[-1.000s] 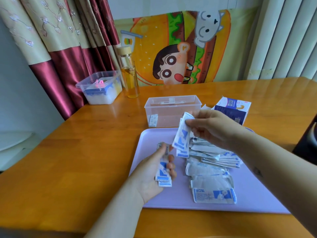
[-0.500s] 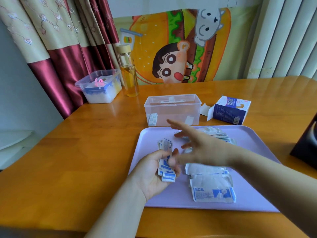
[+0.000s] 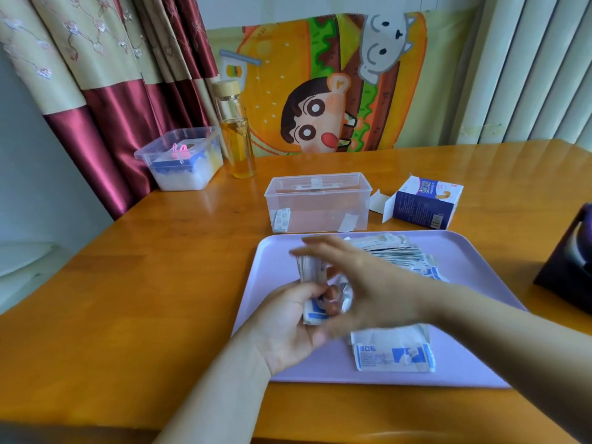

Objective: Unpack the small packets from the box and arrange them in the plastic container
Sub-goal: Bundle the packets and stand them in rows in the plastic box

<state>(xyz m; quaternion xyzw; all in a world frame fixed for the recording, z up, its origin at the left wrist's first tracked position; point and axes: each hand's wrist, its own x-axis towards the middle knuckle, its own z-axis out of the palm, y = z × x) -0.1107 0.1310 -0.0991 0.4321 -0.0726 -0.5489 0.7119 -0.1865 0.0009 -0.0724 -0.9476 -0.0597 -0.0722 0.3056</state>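
On the orange wooden table point(image 3: 128, 299) lies a flat lilac plastic tray point(image 3: 474, 270). Behind it stand the clear rectangular plastic container point(image 3: 320, 203), with two small packets inside against its front wall, and at its right the opened blue-and-white cardboard box point(image 3: 423, 206). A loose pile of white-and-blue paper packets point(image 3: 394, 251) rests on the tray. My left hand point(image 3: 288, 328) has its fingers curled round a small stack of packets point(image 3: 312, 270). My right hand point(image 3: 378, 286) arches over this stack, blurred, with fingers apart; I cannot tell if it pinches.

We see a lilac tray point(image 3: 480, 270) on an orange-brown table point(image 3: 128, 299), white-and-blue packets point(image 3: 394, 354), a navy-and-white box point(image 3: 423, 205) at the tray's one o'clock, and maroon-and-beige flowered curtains point(image 3: 105, 75) at ten o'clock.
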